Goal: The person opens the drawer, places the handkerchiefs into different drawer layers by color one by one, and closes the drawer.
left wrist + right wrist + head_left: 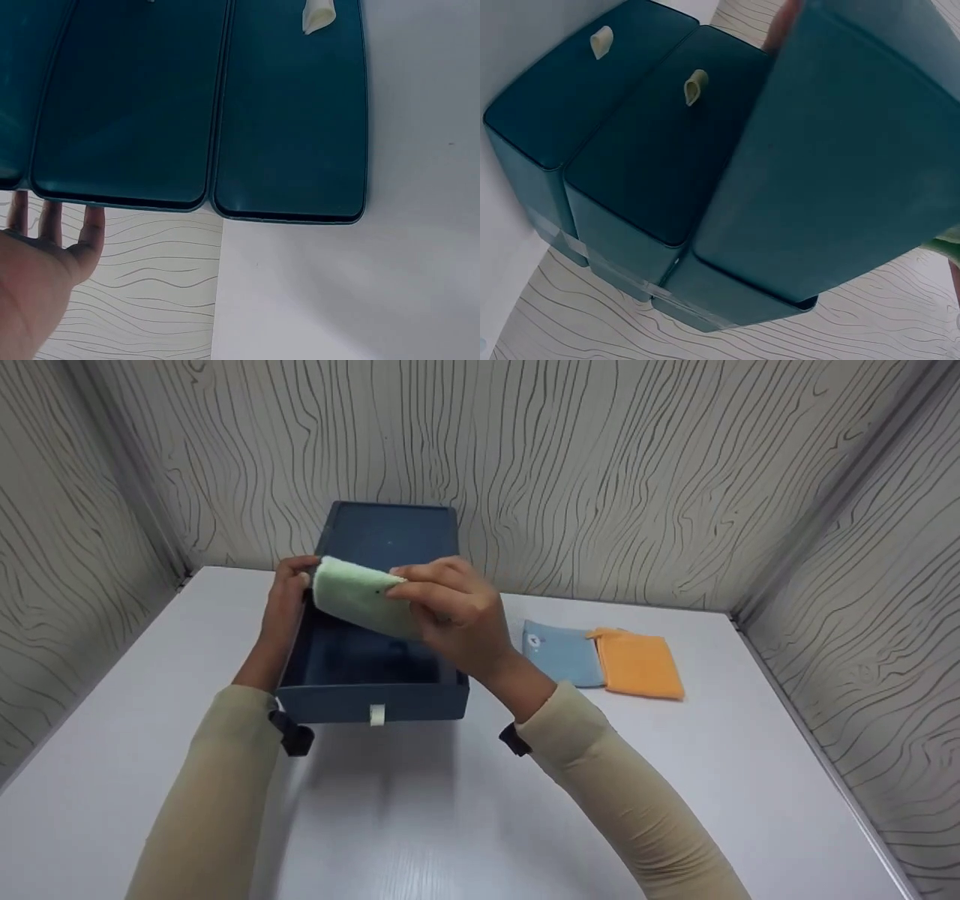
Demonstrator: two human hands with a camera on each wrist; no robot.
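Between the hands, a dark blue drawer (322, 706) pulled out from a cabinet (394, 529), its inner base dark, a pale tab (377, 715) on the front. Lower down, beneath the hands, two closed drawers (641, 146), each with its own tab. In the right hand (461, 611), pinched between thumb and fingertips, a folded green cloth (356, 592), held slanting over the open drawer. Against the cabinet's left side, the left hand (285, 596), fingers extended and touching near the drawer's back corner. Left forearm reaching forward alongside the drawer; right forearm angled inward from the right, hand raised above the drawer's right wall. On the desk (600, 787), right of the right hand, a blue cloth (562, 656) and an orange cloth (643, 664), touching.
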